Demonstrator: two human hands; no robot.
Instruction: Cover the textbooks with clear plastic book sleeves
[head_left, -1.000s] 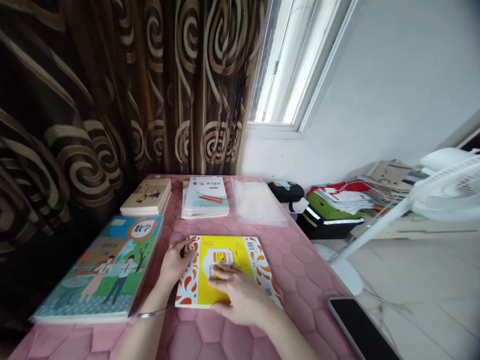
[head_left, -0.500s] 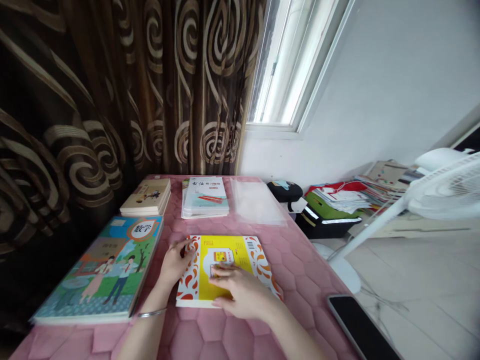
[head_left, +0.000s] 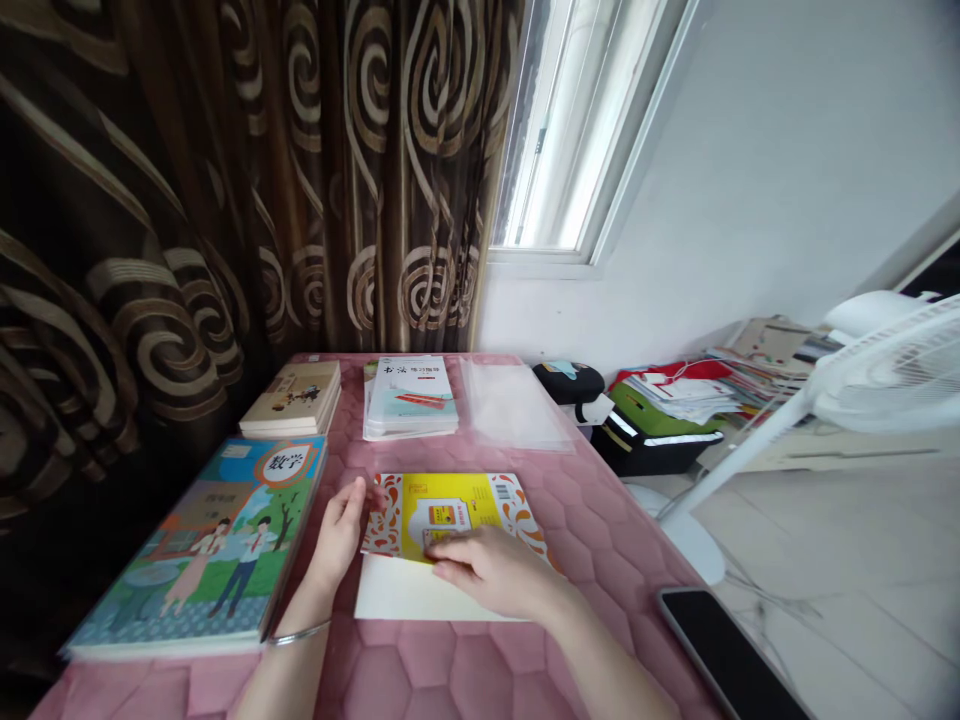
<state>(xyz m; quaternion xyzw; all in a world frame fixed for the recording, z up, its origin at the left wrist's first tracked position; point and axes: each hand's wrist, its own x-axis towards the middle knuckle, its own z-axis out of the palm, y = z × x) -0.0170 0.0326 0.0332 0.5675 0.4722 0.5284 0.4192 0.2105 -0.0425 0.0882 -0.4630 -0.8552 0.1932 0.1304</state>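
A yellow book (head_left: pixel 480 508) with red-orange drop patterns and a barcode lies on the pink quilted surface in front of me. Its cover is lifted at the near edge and a blank pale page (head_left: pixel 409 592) shows beneath. My right hand (head_left: pixel 499 572) is closed on that near edge of the cover, thumb below and fingers on top. Beside the book's left edge, my left hand (head_left: pixel 341 530) stands on its side with fingers stretched out, holding nothing; a silver bangle (head_left: pixel 300 634) is on its wrist. To the left lies a blue-green textbook (head_left: pixel 217 555) with two drawn figures.
Behind are a stack of tan books (head_left: pixel 292 395), a stack with a white and teal booklet (head_left: pixel 412 395) on top, and clear plastic sheets (head_left: pixel 514 405). A phone (head_left: pixel 727 650) lies at the right edge. Past the edge stand a white fan (head_left: pixel 889 370) and a green-black bag (head_left: pixel 652 430).
The cover's near edge has come up under my right hand, baring the pale page. My left hand has drawn slightly off the left edge and turned upright.
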